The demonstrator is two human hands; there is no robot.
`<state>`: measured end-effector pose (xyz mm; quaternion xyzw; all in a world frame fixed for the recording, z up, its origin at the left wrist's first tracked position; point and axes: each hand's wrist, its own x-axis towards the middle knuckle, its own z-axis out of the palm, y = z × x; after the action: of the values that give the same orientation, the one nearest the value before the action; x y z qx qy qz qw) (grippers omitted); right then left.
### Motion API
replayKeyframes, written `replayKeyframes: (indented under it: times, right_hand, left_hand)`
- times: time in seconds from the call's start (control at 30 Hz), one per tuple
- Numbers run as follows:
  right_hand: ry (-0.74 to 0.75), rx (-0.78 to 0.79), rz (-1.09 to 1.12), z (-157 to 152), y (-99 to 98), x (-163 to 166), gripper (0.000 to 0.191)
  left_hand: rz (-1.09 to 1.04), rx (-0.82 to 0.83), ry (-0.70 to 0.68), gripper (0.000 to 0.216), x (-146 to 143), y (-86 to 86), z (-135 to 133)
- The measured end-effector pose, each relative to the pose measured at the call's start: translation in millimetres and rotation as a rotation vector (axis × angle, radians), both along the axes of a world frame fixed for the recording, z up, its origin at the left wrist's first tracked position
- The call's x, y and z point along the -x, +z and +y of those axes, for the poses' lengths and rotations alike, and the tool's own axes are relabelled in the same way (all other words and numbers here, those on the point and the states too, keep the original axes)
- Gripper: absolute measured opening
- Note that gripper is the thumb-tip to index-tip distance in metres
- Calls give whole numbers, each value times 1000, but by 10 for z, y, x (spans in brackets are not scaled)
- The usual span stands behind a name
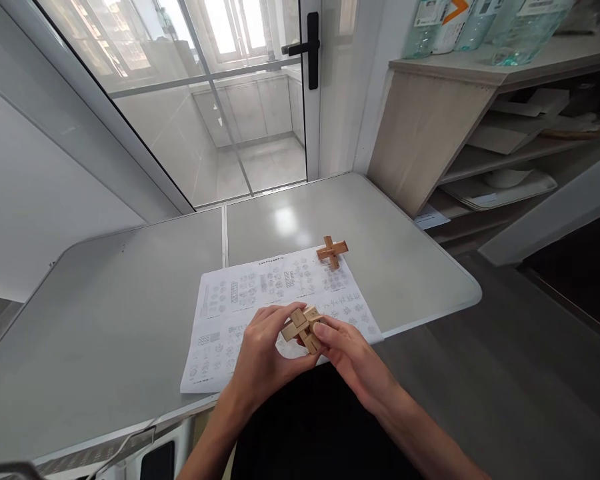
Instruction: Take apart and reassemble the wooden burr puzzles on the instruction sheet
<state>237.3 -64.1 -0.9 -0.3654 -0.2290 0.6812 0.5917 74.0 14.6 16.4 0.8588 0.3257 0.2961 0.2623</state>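
Both my hands hold a light wooden burr puzzle [298, 323] made of interlocking notched blocks, just above the near edge of the table. My left hand [266, 348] wraps round its left side, thumb below and fingers over the top. From the right, my right hand [349, 350] presses its thumb against the blocks; its other fingers are partly hidden behind. Beneath lies a white instruction sheet [215, 360] printed with small diagrams. A darker brown wooden cross-shaped puzzle [333, 252] rests on the sheet's upper right corner.
The grey table [120, 307] has a seam across it. Behind it stands a glass door with a black handle [313, 50]. At the right, a wooden shelf unit [410, 133] carries plastic bottles [423, 30] on top and papers inside. A dark phone-like object [159, 461] sits below the front edge.
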Motion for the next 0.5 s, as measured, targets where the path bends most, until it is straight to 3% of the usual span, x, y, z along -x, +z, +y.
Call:
replayKeyframes:
  times: [0.2,0.37,0.5]
  right_hand:
    - [193,-29,-77,-26,7,-113,29]
    - [193,-25,-98,-21,-5,-151,29]
    - [274,6,-121,-49,-1,-178,30]
  left_hand:
    - [40,74,-99,61,31,-26,-1]
    - [51,119,-97,62,51,-32,11]
    - [64,136,-185,62,51,-32,-3]
